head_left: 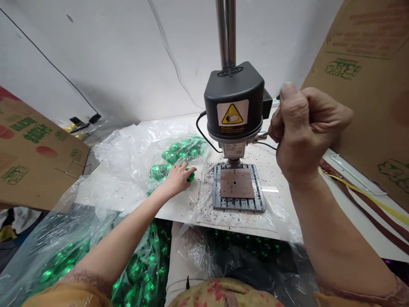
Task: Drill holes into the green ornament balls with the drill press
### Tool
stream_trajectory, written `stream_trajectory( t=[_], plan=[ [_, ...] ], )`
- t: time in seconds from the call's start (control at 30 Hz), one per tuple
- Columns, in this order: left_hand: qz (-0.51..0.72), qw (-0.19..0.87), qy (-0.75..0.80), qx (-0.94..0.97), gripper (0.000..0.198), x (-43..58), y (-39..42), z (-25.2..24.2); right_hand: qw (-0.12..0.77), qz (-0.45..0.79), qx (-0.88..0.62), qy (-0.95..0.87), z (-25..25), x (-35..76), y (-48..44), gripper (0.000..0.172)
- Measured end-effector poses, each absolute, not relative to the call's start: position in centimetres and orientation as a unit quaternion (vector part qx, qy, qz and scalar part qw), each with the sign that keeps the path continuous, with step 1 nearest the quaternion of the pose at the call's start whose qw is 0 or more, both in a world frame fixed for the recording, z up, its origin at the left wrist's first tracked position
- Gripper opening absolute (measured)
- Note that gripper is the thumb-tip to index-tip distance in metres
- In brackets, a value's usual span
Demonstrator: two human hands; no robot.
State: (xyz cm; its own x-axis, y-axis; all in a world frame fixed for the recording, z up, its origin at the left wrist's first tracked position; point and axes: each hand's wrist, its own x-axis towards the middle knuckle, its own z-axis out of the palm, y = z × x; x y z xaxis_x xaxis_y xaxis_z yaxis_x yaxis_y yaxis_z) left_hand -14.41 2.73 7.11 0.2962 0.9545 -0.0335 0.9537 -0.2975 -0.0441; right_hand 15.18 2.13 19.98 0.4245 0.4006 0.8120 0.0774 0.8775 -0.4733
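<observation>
My left hand [179, 177] is over the shiny green baubles [185, 149] lying on clear plastic at the left of the drill press. Its fingers close around one green bauble [191, 176], mostly hidden under them. My right hand [300, 128] is raised in a fist beside the black drill press [234, 100], wrapped around its feed lever [262, 136]; only a short metal part of the lever shows. Below the drill bit, a brown square board [238, 183] with a small dark hole lies on the slotted grey base plate [239, 205].
Dark shavings surround the base. Bags of green baubles [140, 268] are below the table's front edge. Cardboard boxes [35, 149] stand at both sides. Clear plastic [118, 149] covers the left tabletop; brown and yellow straps [361, 192] lie right. A metal column [226, 34] carries the drill.
</observation>
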Motion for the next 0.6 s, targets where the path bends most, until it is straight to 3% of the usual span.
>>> stream_trajectory(
  t=[0.13,0.23,0.3,0.4,0.47,0.6],
  plan=[
    [0.051,-0.005,-0.609,-0.791,0.043,-13.9,1.8,7.2,0.813,0.103,-0.228,-0.526,20.0,15.1,2.1,0.045],
    [-0.095,-0.013,-0.601,-0.794,0.040,-12.8,0.9,7.4,0.813,0.098,-0.234,-0.524,20.0,15.0,2.1,0.046],
    [-0.231,-0.127,-0.581,-0.770,0.042,-11.3,0.3,7.4,0.814,0.092,-0.236,-0.523,19.9,15.0,2.1,0.047],
    [-0.389,-0.415,-0.526,-0.632,0.046,-8.3,-0.2,6.7,0.809,0.077,-0.243,-0.529,19.8,15.0,2.1,0.046],
    [-0.452,-0.552,-0.478,-0.513,0.045,-6.5,0.0,6.0,0.806,0.067,-0.248,-0.533,19.8,15.0,2.0,0.046],
    [-0.503,-0.630,-0.432,-0.404,0.043,-4.5,0.9,4.8,0.794,0.055,-0.251,-0.552,19.9,15.1,1.8,0.045]
  ],
)
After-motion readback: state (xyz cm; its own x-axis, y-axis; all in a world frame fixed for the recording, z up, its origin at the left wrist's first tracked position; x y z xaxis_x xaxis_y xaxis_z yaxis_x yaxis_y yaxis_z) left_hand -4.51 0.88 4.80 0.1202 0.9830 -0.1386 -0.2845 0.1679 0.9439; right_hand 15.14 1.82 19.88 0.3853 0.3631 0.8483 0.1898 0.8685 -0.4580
